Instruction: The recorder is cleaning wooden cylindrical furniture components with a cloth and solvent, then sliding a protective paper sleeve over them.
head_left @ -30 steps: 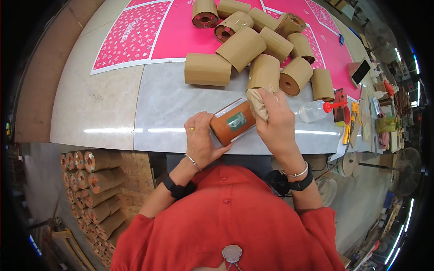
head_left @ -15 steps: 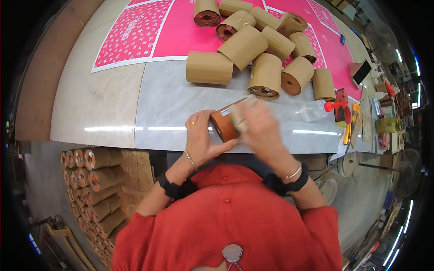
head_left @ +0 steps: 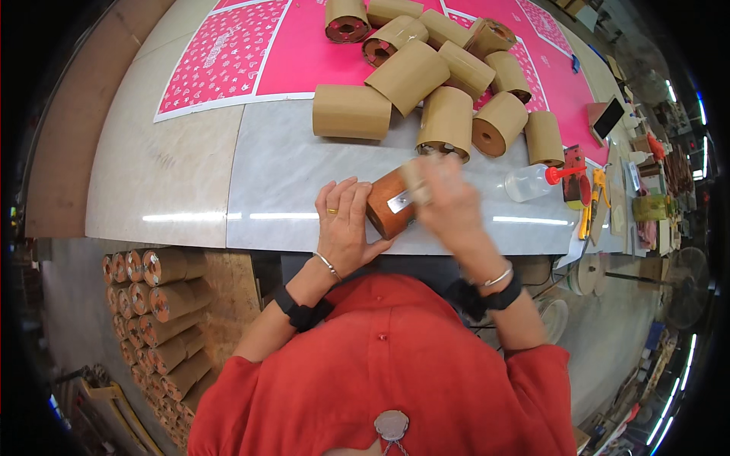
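A short reddish-brown cylinder [head_left: 389, 216] with a small silvery metal plate [head_left: 398, 201] on its side lies tilted on the grey tabletop near the front edge. My left hand [head_left: 346, 216] grips its left side, fingers along it and thumb at the near end. My right hand [head_left: 449, 197], smeared by motion, holds a pale beige block-like piece [head_left: 415, 182] against the cylinder's upper right; its exact kind is too blurred to tell. Just beyond lie several cylinders wrapped in brown paper [head_left: 445, 118].
A clear squeeze bottle [head_left: 526, 184] with a red nozzle stands to the right, beside a red container [head_left: 576, 186] and a yellow-handled tool [head_left: 598, 190]. Pink printed sheets [head_left: 319, 61] cover the far table. Below left, wrapped rolls [head_left: 175, 300] are stacked. A phone [head_left: 608, 119] leans at the right.
My right hand has moved slightly right with the pale piece. The brown cylinder has shifted a little right and turned, showing its metal plate more fully. My left fingers lie further along its side.
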`<state>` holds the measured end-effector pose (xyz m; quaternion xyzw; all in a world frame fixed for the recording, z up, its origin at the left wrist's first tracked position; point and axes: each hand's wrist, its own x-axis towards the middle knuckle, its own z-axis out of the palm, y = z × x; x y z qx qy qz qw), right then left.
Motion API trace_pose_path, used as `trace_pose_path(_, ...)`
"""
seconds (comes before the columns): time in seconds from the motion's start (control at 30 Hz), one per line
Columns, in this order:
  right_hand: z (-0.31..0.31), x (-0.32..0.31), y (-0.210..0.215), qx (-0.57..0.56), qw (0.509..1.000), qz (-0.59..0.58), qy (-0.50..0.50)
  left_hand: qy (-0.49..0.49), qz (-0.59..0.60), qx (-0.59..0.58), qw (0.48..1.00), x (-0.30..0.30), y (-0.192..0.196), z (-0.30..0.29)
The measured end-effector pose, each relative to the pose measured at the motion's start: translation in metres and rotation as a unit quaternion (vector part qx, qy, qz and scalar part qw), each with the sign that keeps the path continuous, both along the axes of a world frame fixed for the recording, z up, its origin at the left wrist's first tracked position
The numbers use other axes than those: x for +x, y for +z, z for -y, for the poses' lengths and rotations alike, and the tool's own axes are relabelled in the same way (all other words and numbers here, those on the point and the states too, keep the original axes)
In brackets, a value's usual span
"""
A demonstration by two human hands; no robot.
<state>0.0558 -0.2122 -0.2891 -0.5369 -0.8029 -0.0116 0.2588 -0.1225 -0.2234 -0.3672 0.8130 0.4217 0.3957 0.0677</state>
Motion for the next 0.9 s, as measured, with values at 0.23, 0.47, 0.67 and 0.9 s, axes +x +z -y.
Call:
trace_pose_path(0.23, 0.002, 0.043, -0.014, -0.016, 0.994, -0.037, -0.099, -0.010, 0.070, -0.183, 0.981, -0.006, 0.010, -0.004)
trace_pose_path(0.47, 0.006, -0.020, 0.001, 0.048, 0.996, -0.052, 0.047, -0.016, -0.042, 0.018, 0.999, 0.005, 0.006, -0.014)
trace_pose_path(0.67, -0.005, 0.035, 0.001, -0.004, 0.997, 0.013, -0.081, -0.037, 0.101, -0.151, 0.983, 0.007, 0.014, -0.006)
trace_pose_path(0.9, 0.027, -0.028, 0.004, 0.008, 0.998, -0.018, 0.065, -0.062, 0.079, -0.146, 0.984, 0.004, -0.009, -0.008)
